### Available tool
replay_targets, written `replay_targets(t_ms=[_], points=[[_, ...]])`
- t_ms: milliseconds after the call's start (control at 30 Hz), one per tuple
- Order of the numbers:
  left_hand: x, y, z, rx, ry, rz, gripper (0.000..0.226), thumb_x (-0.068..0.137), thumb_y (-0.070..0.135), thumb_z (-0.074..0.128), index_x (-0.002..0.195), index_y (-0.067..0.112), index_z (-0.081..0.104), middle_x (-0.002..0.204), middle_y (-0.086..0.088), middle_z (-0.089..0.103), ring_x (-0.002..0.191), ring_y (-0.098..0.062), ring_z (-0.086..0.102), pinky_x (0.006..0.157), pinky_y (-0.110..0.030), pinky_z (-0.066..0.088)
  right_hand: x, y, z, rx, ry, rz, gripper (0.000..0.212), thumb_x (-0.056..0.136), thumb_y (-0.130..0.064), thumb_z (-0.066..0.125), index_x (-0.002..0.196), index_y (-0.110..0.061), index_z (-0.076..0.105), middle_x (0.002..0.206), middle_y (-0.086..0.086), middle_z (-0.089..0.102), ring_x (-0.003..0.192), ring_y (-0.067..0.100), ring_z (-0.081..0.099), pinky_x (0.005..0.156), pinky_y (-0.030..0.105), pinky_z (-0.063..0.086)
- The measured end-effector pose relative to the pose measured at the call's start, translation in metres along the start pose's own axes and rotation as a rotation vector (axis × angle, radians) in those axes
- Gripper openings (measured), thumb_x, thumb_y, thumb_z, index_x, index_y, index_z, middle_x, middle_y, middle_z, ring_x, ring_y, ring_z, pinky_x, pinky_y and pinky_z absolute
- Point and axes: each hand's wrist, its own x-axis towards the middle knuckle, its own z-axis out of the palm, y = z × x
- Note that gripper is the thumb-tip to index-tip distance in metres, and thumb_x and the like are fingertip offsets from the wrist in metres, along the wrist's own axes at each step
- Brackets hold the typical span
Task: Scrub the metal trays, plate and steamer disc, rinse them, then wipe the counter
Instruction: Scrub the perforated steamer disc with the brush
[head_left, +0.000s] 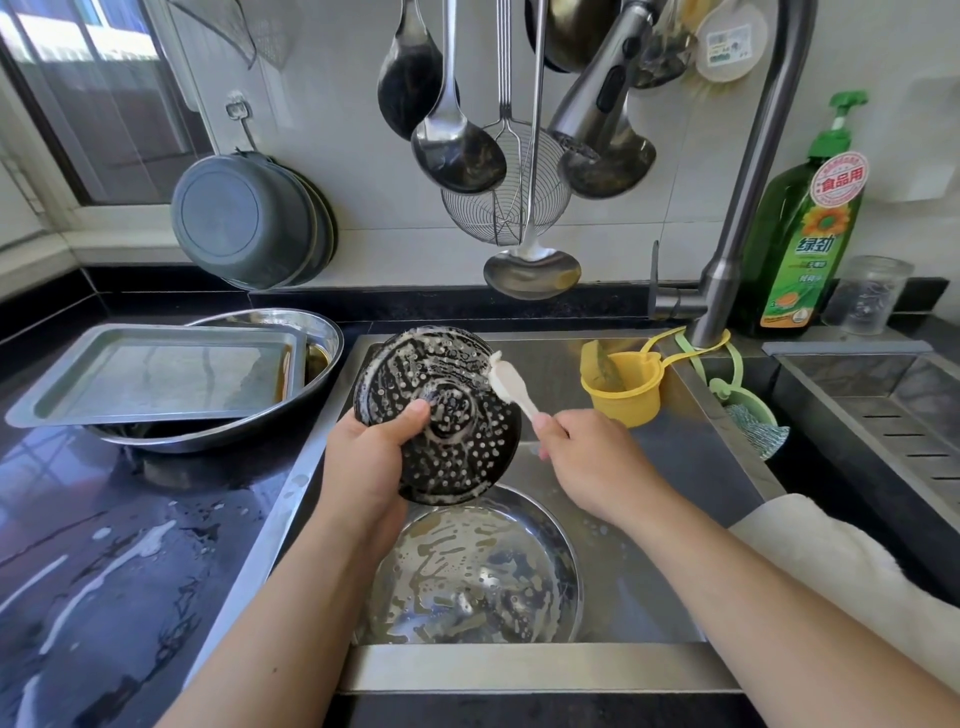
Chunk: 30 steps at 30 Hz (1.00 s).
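Observation:
My left hand (369, 457) grips the perforated steamer disc (447, 400) by its lower left edge and holds it tilted over the sink. Suds cover the disc. My right hand (587, 457) holds a pale scrub brush (511, 384) by its handle, with the bristle head touching the disc's upper right rim. Below the disc a round metal plate (478, 571) lies in the sink, streaked with foam. On the counter to the left a rectangular metal tray (156, 374) rests across an oval metal tray (322, 332).
The faucet (737, 208) rises at the sink's back right, beside a green detergent bottle (805, 228) and a yellow cup (623, 389). Ladles and a wire skimmer (498, 208) hang above. The black counter (130, 545) at left is wet. A white cloth (831, 551) lies at right.

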Motion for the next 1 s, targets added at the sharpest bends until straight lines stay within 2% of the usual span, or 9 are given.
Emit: replay_targets(t_ms=[100, 233, 433, 500, 600, 700, 800, 933, 1000], points=[[0.0, 0.0, 0.001, -0.017, -0.02, 0.011, 0.032, 0.095, -0.006, 0.061, 0.126, 0.001, 0.064, 0.114, -0.018, 0.076, 0.106, -0.035, 0.074, 0.09, -0.05, 0.058, 0.002, 0.002, 0.001, -0.006, -0.007, 0.014, 0.053, 0.107, -0.042, 0.036, 0.082, -0.006, 0.066, 0.081, 0.013, 0.065, 0.083, 0.032, 0.059, 0.078, 0.045, 0.052], [-0.002, 0.002, 0.002, -0.056, -0.025, 0.006, 0.029, 0.095, -0.007, 0.058, 0.121, 0.001, 0.067, 0.112, -0.019, 0.077, 0.103, -0.035, 0.075, 0.082, -0.047, 0.061, -0.004, -0.005, 0.005, -0.011, -0.086, -0.044, 0.055, 0.106, -0.046, 0.04, 0.08, -0.006, 0.067, 0.066, 0.006, 0.059, 0.072, 0.03, 0.058, 0.062, 0.035, 0.04], [-0.004, -0.001, 0.005, -0.048, -0.05, -0.011, 0.028, 0.096, -0.006, 0.058, 0.123, -0.003, 0.065, 0.112, -0.021, 0.076, 0.103, -0.036, 0.075, 0.078, -0.046, 0.063, 0.004, 0.001, -0.004, -0.001, 0.02, 0.045, 0.054, 0.107, -0.044, 0.035, 0.079, -0.007, 0.064, 0.08, 0.012, 0.064, 0.083, 0.034, 0.058, 0.077, 0.044, 0.051], [-0.004, 0.0, 0.005, -0.059, -0.034, -0.008, 0.029, 0.096, -0.006, 0.057, 0.124, -0.002, 0.065, 0.112, -0.021, 0.076, 0.102, -0.035, 0.075, 0.077, -0.046, 0.063, 0.001, -0.001, -0.001, 0.005, -0.02, 0.007, 0.055, 0.107, -0.045, 0.036, 0.079, -0.006, 0.064, 0.075, 0.009, 0.063, 0.078, 0.031, 0.058, 0.072, 0.04, 0.048], [-0.003, 0.002, 0.004, -0.076, -0.02, 0.001, 0.029, 0.097, -0.006, 0.056, 0.123, 0.001, 0.066, 0.113, -0.02, 0.076, 0.105, -0.037, 0.074, 0.084, -0.049, 0.06, -0.005, -0.007, 0.007, -0.007, -0.125, -0.046, 0.056, 0.106, -0.047, 0.039, 0.08, -0.006, 0.066, 0.067, 0.005, 0.058, 0.07, 0.027, 0.056, 0.063, 0.036, 0.04], [-0.003, 0.002, 0.004, -0.076, -0.011, 0.003, 0.027, 0.097, -0.006, 0.056, 0.121, 0.002, 0.066, 0.112, -0.02, 0.076, 0.103, -0.036, 0.075, 0.079, -0.048, 0.061, 0.002, -0.002, 0.003, -0.027, -0.069, 0.015, 0.054, 0.107, -0.045, 0.036, 0.079, -0.009, 0.064, 0.074, 0.008, 0.062, 0.075, 0.03, 0.057, 0.068, 0.037, 0.045], [-0.004, 0.001, 0.005, -0.077, -0.018, 0.02, 0.029, 0.097, -0.006, 0.056, 0.123, 0.0, 0.066, 0.114, -0.021, 0.076, 0.105, -0.038, 0.074, 0.085, -0.051, 0.061, 0.007, 0.004, -0.004, -0.024, -0.022, 0.058, 0.055, 0.108, -0.043, 0.033, 0.078, -0.008, 0.063, 0.077, 0.012, 0.062, 0.081, 0.034, 0.058, 0.075, 0.04, 0.049], [-0.002, 0.003, 0.003, -0.1, 0.026, 0.03, 0.028, 0.097, -0.005, 0.057, 0.122, 0.001, 0.067, 0.113, -0.02, 0.076, 0.105, -0.038, 0.074, 0.09, -0.053, 0.059, -0.003, -0.003, 0.002, -0.015, -0.116, -0.024, 0.055, 0.107, -0.046, 0.038, 0.081, -0.007, 0.066, 0.074, 0.01, 0.065, 0.077, 0.031, 0.061, 0.067, 0.038, 0.046], [-0.001, 0.003, 0.003, -0.102, 0.034, 0.029, 0.027, 0.097, -0.005, 0.057, 0.121, 0.002, 0.067, 0.112, -0.02, 0.076, 0.105, -0.037, 0.074, 0.089, -0.051, 0.059, -0.006, -0.008, 0.007, -0.024, -0.165, -0.06, 0.055, 0.107, -0.047, 0.038, 0.081, -0.007, 0.066, 0.077, 0.011, 0.068, 0.078, 0.031, 0.063, 0.07, 0.039, 0.049]])
